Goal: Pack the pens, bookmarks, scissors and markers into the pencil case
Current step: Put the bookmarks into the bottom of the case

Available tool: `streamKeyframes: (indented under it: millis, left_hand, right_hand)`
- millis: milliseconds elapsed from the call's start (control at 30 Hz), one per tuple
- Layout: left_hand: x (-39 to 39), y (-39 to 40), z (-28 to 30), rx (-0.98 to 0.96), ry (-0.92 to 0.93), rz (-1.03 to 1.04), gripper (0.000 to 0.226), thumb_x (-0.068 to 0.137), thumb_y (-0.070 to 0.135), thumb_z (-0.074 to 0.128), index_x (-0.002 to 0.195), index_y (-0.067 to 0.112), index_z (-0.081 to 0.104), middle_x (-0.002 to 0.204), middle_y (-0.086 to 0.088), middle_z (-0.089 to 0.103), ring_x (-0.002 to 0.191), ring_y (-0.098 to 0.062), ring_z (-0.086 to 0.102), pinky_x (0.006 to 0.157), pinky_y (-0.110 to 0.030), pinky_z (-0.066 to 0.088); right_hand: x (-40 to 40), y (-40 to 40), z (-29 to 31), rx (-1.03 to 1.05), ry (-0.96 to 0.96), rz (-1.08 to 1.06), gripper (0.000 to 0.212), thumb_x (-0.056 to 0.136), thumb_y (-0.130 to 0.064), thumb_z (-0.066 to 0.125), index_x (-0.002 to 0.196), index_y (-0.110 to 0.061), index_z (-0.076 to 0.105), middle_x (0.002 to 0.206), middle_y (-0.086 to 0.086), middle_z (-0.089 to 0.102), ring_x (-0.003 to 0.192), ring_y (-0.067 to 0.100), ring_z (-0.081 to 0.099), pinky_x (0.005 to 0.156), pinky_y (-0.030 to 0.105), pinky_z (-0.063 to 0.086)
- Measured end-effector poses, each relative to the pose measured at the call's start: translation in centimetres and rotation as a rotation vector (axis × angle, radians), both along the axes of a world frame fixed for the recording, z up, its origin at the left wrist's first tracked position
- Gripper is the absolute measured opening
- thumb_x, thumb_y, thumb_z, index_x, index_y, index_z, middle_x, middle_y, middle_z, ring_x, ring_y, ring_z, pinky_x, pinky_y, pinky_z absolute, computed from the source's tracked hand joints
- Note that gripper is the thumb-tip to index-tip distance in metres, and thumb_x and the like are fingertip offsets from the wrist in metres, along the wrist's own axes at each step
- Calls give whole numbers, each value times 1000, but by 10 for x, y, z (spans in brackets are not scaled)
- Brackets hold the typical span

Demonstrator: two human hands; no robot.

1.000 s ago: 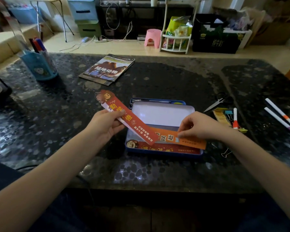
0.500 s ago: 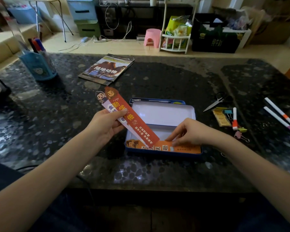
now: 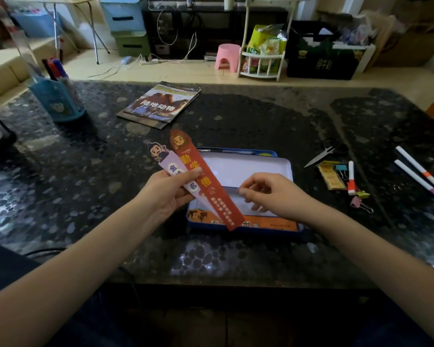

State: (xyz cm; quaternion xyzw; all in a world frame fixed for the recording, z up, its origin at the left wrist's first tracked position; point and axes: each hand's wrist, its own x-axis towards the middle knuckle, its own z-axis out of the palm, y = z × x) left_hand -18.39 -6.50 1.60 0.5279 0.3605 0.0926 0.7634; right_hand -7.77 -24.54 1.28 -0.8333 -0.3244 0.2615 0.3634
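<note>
At frame centre, the left hand (image 3: pixel 168 191) grips a red bookmark (image 3: pixel 206 181) and a purple bookmark (image 3: pixel 171 169); the right hand (image 3: pixel 271 194) hovers empty, fingers loosely curled, over the open pencil case (image 3: pixel 290 169), where an orange bookmark (image 3: pixel 273 222) lies.

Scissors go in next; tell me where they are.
In the head view the scissors lie on the table, to the right of the open case, just beyond the yellow pad and binder clips.
</note>
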Motion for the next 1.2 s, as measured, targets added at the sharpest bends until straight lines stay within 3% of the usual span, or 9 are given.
streamKeyframes:
  millis: [100,233,400,500,667,767,867,1000,1200]
  left_hand:
    - [-2,-11,1,-4,-43,-92,19,78,12,70,94,8,62,75,-5,74,66,-16,72,54,-26,58]
    - [-3,-18,1,40,-19,-157,33,73,14,73,104,7,62,87,-9,75,79,-21,72,65,-31,59]
    - [-2,-18,8,-26,-23,-220,18,86,-4,57,96,10,63,84,-9,74,74,-18,72,51,-21,56]
    - [0,-13,9,-42,-42,-163,22,89,-7,50,101,9,61,97,-9,72,87,-21,70,59,-24,59]
    - [0,7,8,-28,-35,37,11,88,-3,54,90,7,59,87,-9,71,67,-15,72,48,-19,53]
    - [1,14,9,-16,-40,87,10,88,-2,56,95,5,59,88,-9,71,63,-13,71,45,-18,51]
    - [3,13,9,21,-34,95,12,86,2,61,97,5,62,88,-9,72,65,-13,72,46,-17,51]
    - [1,11,8,3,-47,91,19,84,6,65,102,2,63,76,-7,74,69,-14,72,49,-17,52]
    - [2,12,11,-23,-18,99,22,86,9,62,107,5,64,92,-9,73,75,-15,72,50,-19,54]
  right_hand:
    - [-12,2,6,80,163,16,19,87,-37,62,101,-25,61,91,-3,69,75,6,68,57,14,54]
    - [-16,1,1,111,169,23,14,83,-22,70,92,-18,59,87,0,70,80,8,69,60,20,55]
    - [-7,-1,1,138,172,-99,10,85,-18,68,92,-15,61,84,4,72,72,8,70,57,22,56]
    - [2,-2,3,205,168,-230,7,86,-15,66,90,-17,60,87,3,72,80,13,71,64,25,57]
    - [16,-6,1,227,114,-360,12,88,-17,65,99,-18,60,94,-2,68,83,7,66,61,20,52]
    - [14,-6,-4,171,141,-268,14,86,-12,67,92,-21,57,86,0,69,79,12,68,62,25,54]
    - [10,-5,-7,65,21,-144,19,84,-14,69,86,-28,56,77,-5,67,72,7,66,60,21,51]
    - [8,-5,-6,-92,-165,9,12,87,-24,66,96,-32,62,88,-11,64,79,1,60,61,14,45]
    - [6,-5,-7,-271,-161,130,6,87,-26,67,90,-31,68,95,-6,65,81,4,57,67,16,42]
